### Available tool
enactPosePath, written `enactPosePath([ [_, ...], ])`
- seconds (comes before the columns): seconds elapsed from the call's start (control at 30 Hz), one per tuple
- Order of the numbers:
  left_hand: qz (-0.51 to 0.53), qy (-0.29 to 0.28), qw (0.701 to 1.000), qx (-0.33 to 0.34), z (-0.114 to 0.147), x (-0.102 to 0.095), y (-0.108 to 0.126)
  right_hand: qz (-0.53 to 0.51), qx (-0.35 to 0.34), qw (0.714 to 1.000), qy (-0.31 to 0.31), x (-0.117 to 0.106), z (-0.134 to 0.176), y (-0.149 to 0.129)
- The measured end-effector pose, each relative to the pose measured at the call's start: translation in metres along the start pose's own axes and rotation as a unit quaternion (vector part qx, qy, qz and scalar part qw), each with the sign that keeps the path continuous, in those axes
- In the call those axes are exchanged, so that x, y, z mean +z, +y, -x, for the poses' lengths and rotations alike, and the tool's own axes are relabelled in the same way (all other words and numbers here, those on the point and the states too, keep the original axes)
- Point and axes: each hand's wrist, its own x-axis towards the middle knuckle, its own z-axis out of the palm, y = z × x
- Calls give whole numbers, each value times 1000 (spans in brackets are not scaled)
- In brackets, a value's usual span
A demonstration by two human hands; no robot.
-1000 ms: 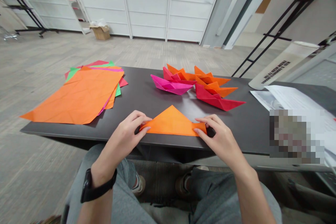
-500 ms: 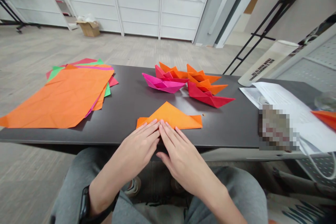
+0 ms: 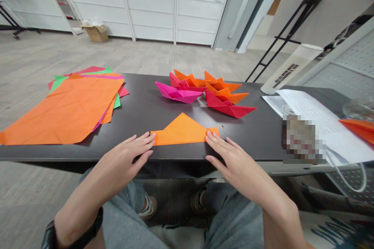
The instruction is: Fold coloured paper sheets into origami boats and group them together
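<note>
A folded orange sheet of paper [image 3: 181, 130] lies flat near the front edge of the dark table, its peak pointing away from me and a long straight fold along the near side. My left hand [image 3: 134, 151] rests its outstretched fingertips on the paper's left end. On the right end, the fingers of my right hand [image 3: 223, 149] press down flat, with the thumb apart. Behind it sit several folded paper boats: a magenta boat [image 3: 179, 94], a red boat [image 3: 228, 105] and orange boats [image 3: 228, 95] among them.
At the left lies a stack of coloured paper sheets [image 3: 67, 113], orange on top. A white cylinder [image 3: 289, 70] with printed text, white papers [image 3: 315, 124] and a blurred-out object [image 3: 302, 138] occupy the right side. Beyond the table, a cardboard box [image 3: 96, 34] stands on the floor.
My hands have slid apart from the middle of the folded paper's near edge, the left one to the left end and the right one to the right end. The paper stays in place.
</note>
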Motion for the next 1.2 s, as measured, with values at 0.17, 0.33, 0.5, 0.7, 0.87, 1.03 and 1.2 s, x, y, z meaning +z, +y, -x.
enactPosePath([
  [0.17,-2,48,999,-25,1,-5,-2,-25,-8,999,33,3,-1,2],
  [0.33,-15,143,988,-50,-17,4,14,-32,-9,999,37,3,-1,3],
  [0.5,-29,146,988,-37,-31,22,20,-2,-10,999,37,3,-5,3],
  [0.7,17,142,989,-26,-32,24,20,-17,-6,998,60,0,-13,0],
  [0.87,43,134,990,-25,-32,22,20,-47,30,991,118,6,-18,5],
  [1.03,71,131,989,-17,-32,23,20,-73,100,975,185,15,-25,12],
  [1.2,113,153,982,-5,-33,16,25,-113,90,968,207,17,-28,13],
])
